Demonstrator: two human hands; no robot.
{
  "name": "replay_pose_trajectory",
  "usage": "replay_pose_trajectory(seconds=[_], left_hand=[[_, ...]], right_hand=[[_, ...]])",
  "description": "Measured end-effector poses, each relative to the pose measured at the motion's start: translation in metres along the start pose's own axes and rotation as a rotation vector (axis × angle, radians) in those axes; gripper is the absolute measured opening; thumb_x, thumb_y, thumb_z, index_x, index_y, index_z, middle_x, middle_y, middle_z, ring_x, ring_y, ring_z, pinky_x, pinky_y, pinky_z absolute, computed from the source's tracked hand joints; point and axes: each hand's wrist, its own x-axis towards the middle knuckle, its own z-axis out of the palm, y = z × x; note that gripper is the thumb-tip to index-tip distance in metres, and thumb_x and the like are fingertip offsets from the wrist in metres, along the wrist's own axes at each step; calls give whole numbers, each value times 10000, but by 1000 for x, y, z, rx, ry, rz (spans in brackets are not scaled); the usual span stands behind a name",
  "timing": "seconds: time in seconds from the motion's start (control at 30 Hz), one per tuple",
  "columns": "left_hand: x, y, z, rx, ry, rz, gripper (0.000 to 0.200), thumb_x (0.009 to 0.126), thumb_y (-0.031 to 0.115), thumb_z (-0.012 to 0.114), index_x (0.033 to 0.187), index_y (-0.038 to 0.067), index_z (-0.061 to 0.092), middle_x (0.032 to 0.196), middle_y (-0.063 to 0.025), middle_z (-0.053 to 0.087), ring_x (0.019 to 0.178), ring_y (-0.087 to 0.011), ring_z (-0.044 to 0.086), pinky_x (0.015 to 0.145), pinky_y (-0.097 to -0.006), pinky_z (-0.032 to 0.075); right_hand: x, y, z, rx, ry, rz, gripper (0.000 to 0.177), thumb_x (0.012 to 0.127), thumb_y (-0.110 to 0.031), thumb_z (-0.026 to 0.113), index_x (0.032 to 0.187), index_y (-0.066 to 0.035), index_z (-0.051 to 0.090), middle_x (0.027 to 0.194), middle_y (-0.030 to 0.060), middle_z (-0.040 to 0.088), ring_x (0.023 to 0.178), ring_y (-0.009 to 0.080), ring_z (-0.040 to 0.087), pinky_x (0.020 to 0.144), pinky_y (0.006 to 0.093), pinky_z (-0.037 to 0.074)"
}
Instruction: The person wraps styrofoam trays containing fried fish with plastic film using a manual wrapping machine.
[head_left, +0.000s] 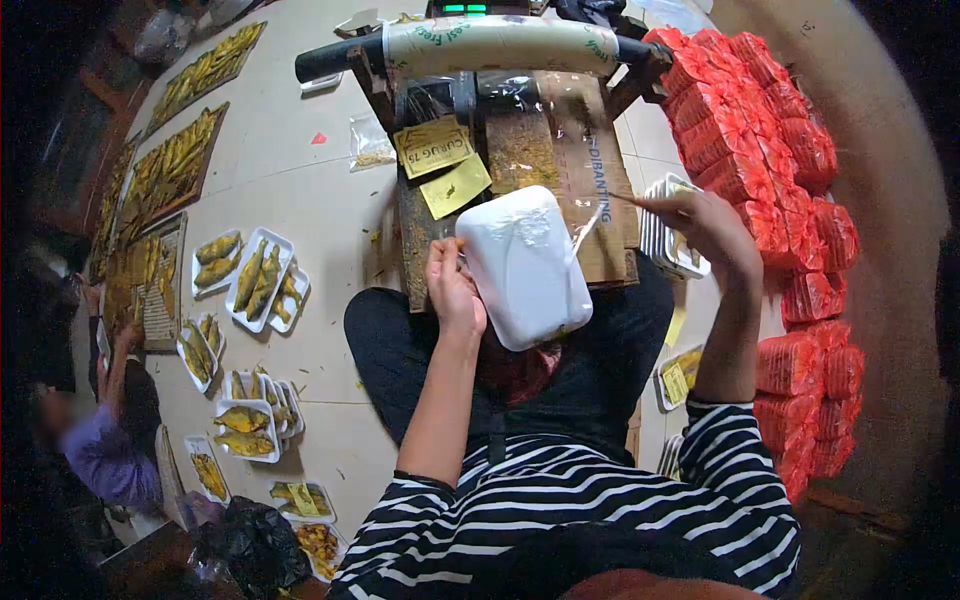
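Observation:
A white foam tray (515, 270), its underside facing up, is tilted over my lap, with clear film gathered on its surface. My left hand (455, 288) grips the tray's left edge, fingers curled round it. To the right, my right hand (705, 225) is raised with its fingers pinched on the end of a thin strip, which stretches toward the film at the tray's right edge. Behind the tray stands a cardboard-covered work board (585, 180) with a film roll (500, 46) across its top. Two yellow labels (435, 147) lie on the board's left side.
Trays of fish (262, 282) are spread on the floor at left, with racks of fish (170, 165) beyond. Red-wrapped packs (790, 200) are piled along the right. Stacked white trays (672, 235) stand beside the board. Another person (110, 450) works at the far left.

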Motion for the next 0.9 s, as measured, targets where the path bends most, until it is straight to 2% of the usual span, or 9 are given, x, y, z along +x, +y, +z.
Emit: replay_pose_trajectory(seconds=[0.17, 0.23, 0.33, 0.47, 0.53, 0.63, 0.7, 0.77, 0.9], left_hand=[[0, -10, 12, -108, 83, 80, 120, 912, 152, 411, 806, 116, 458, 799, 17, 507, 770, -78, 500, 727, -224, 411], [-2, -10, 9, -138, 68, 45, 116, 916, 158, 400, 837, 114, 473, 826, 12, 524, 794, -88, 513, 741, -233, 417], [-3, -10, 3, -135, 86, 32, 91, 911, 149, 408, 881, 104, 481, 864, -1, 540, 815, -98, 520, 753, -241, 422], [-4, -5, 13, 93, -17, 24, 127, 844, 50, 502, 962, 74, 463, 901, -32, 549, 852, -101, 517, 774, -248, 421], [-12, 0, 23, 319, -67, 92, 314, 759, -45, 569, 1020, 47, 422, 937, -62, 542, 871, -113, 515, 776, -238, 420], [-10, 0, 22, 479, -144, 287, 331, 788, -49, 532, 1077, 57, 410, 1012, -75, 520, 891, -145, 524, 755, -257, 447], [-13, 6, 23, 480, -114, 223, 453, 767, -63, 526, 1167, 56, 352, 1097, -110, 486, 965, -171, 496, 809, -277, 428], [-29, 18, 52, 427, -89, 73, 504, 759, -77, 507, 1207, 54, 319, 1129, -120, 470, 1022, -193, 477, 862, -303, 411], [-92, -2, 132, 263, -571, 19, 683, 740, 175, 671, 1269, 38, 262, 1245, -189, 405, 1182, -268, 390, 986, -390, 314]], right_hand=[[10, 2, 113, 917, 226, -92, 306, 859, -175, 461, 1147, -148, 562, 1044, 108, 523, 858, 235, 523, 719, 283, 414], [22, -11, 151, 525, 654, -235, 274, 849, -159, 489, 1099, -94, 578, 1096, 118, 489, 842, 243, 506, 752, 284, 399], [31, -24, 147, 706, 667, -199, 174, 810, -142, 549, 947, -53, 607, 1020, 122, 524, 846, 265, 511, 755, 306, 402], [48, -69, 97, 631, 594, -524, 128, 739, -149, 612, 740, -24, 582, 814, 89, 549, 806, 272, 519, 700, 350, 414], [69, -97, 95, 257, 454, -653, 135, 724, -170, 649, 787, -64, 593, 862, 108, 558, 793, 282, 521, 696, 340, 437], [108, -128, 118, 444, 408, -794, 351, 676, -204, 655, 1019, -169, 597, 955, 45, 577, 923, 245, 489, 821, 368, 361], [110, -118, 112, 249, 369, -702, 386, 729, -230, 632, 1108, -200, 562, 1027, 20, 578, 930, 241, 485, 832, 366, 342], [78, -88, 111, 374, 488, -593, 450, 766, -260, 612, 1190, -167, 495, 1063, 33, 575, 986, 238, 474, 879, 378, 326], [-30, -26, 111, 903, 533, -529, 575, 832, -285, 542, 1298, -35, 317, 1134, 139, 532, 1116, 255, 429, 962, 377, 291]])
